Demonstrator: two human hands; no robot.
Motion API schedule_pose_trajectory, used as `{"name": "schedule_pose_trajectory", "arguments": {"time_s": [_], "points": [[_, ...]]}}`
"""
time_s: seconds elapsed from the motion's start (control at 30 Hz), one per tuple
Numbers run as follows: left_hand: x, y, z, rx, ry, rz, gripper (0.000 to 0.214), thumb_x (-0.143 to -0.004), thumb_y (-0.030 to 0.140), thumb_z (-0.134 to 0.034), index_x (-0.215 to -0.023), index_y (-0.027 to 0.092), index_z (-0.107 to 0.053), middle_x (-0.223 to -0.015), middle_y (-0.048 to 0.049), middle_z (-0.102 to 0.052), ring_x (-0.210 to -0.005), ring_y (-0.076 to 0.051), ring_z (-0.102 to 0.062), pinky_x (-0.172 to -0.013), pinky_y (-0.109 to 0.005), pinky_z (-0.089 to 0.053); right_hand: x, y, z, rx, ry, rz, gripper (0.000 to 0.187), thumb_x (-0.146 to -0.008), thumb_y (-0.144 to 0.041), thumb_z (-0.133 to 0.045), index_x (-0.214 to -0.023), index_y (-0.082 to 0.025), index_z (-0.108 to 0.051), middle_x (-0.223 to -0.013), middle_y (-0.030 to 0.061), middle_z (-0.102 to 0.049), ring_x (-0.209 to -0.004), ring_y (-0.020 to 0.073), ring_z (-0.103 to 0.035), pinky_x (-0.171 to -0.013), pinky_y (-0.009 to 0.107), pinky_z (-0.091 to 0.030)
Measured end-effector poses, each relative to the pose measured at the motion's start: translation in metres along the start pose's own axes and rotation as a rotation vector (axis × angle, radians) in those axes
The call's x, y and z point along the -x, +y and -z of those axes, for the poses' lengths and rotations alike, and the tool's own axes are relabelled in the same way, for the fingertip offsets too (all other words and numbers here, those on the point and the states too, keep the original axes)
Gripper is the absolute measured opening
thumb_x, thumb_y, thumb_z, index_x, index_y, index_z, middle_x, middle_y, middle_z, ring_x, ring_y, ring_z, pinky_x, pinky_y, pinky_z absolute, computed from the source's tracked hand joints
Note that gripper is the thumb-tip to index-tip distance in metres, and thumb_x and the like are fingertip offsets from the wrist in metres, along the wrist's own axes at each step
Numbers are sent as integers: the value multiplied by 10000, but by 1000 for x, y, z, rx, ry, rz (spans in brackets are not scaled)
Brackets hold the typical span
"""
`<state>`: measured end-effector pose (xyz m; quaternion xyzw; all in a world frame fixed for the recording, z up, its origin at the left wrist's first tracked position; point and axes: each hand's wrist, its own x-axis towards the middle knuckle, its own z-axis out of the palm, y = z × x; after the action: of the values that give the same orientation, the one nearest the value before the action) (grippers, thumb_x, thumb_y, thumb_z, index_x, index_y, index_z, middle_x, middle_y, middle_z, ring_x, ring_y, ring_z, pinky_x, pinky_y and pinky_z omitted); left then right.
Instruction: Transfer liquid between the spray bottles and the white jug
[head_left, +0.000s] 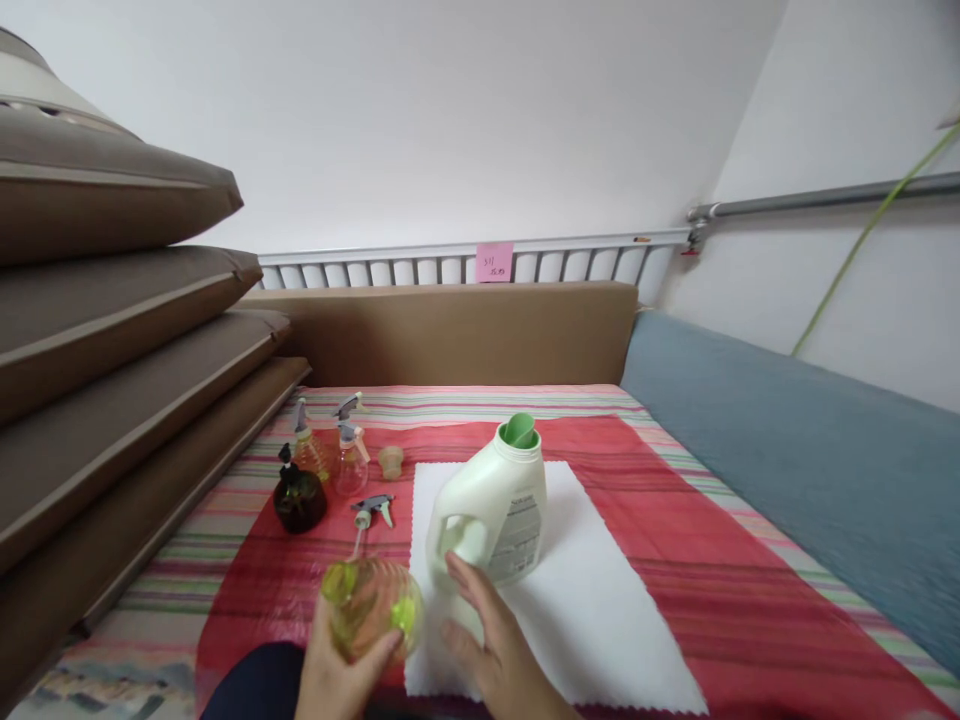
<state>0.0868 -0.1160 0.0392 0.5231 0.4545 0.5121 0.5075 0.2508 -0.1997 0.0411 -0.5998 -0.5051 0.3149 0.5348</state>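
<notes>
My left hand (337,672) is wrapped round a clear yellow-green bottle (371,605) with its neck open, held low near the front edge. My right hand (495,650) is open with fingers spread, its fingertips touching the base of a white detergent jug (491,510). The jug has a handle and a green spout and stands on a white cloth (592,590). A loose spray trigger head with its tube (373,512) lies just beyond the held bottle.
Two small spray bottles (334,455), a dark round bottle (298,497) and a small cup (391,461) stand on the red striped cover (697,560). Stacked brown cushions (112,330) rise at left. A blue cushion (810,450) lies at right, a brown backrest (465,335) behind.
</notes>
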Motion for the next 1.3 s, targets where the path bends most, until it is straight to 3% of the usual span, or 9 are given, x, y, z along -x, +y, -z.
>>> {"name": "schedule_pose_trajectory", "arguments": {"time_s": [0.1,0.27,0.4,0.63,0.8,0.93,1.13,1.3], "points": [[-26,-6,14,-114,93,-110,705,-499,440,-781,-1093,174,-510,-1031,-104,-643,-973,-320,-632,-923,-499,-463,-25,14,-16,-122,197,-120,654,-795,-504,-551,-1352,-202,-389,-1405,137,-416,-1268,285,-417,-1051,428,-334],[-45,-43,10,-171,29,-205,722,-557,432,-754,-1165,170,-466,-1139,-131,-579,-1114,-345,-542,-1001,-559,-367,-65,32,-37,-297,396,-149,729,-670,-531,-664,-1279,-184,-462,-1309,147,-526,-1216,314,-470,-1023,436,-360],[-45,-64,4,-157,-10,-227,696,-597,426,-726,-1188,179,-453,-1188,-132,-552,-1149,-329,-518,-1020,-543,-352,-83,15,-36,-294,426,-101,568,-670,-469,-693,-1149,-183,-584,-1169,92,-636,-1139,283,-532,-1010,377,-370],[-49,-70,10,-160,4,-181,699,-591,384,-741,-1185,175,-435,-1168,-137,-554,-1126,-325,-532,-998,-544,-374,-85,-17,-30,-301,457,-179,482,-768,-550,-582,-1015,-148,-676,-1137,97,-661,-1157,277,-518,-994,319,-355],[-51,-78,12,-220,-94,-156,711,-588,352,-760,-1191,176,-428,-1163,-129,-562,-1113,-304,-552,-998,-514,-392,-55,-22,-2,-347,387,-316,492,-770,-607,-565,-975,-173,-673,-1016,79,-693,-1012,271,-576,-832,319,-430],[-58,-65,3,-233,-143,-200,701,-585,331,-768,-1192,193,-446,-1192,-119,-560,-1165,-313,-518,-1022,-518,-365,-28,-25,37,-329,277,-389,433,-768,-583,-586,-862,-168,-663,-895,68,-684,-873,248,-583,-730,311,-434],[-91,-33,-49,-234,-271,-462,659,-613,299,-760,-1195,209,-464,-1199,-99,-539,-1172,-283,-493,-1035,-486,-351,-14,-37,95,-149,293,-427,366,-691,-515,-662,-626,-166,-572,-649,13,-589,-658,185,-528,-620,283,-378],[-113,-41,-88,-179,-391,-482,634,-620,277,-756,-1180,227,-464,-1167,-87,-531,-1140,-268,-501,-992,-485,-392,-28,-45,123,61,359,-448,378,-688,-492,-633,-533,-195,-458,-585,-8,-555,-567,168,-516,-554,269,-361]]}}
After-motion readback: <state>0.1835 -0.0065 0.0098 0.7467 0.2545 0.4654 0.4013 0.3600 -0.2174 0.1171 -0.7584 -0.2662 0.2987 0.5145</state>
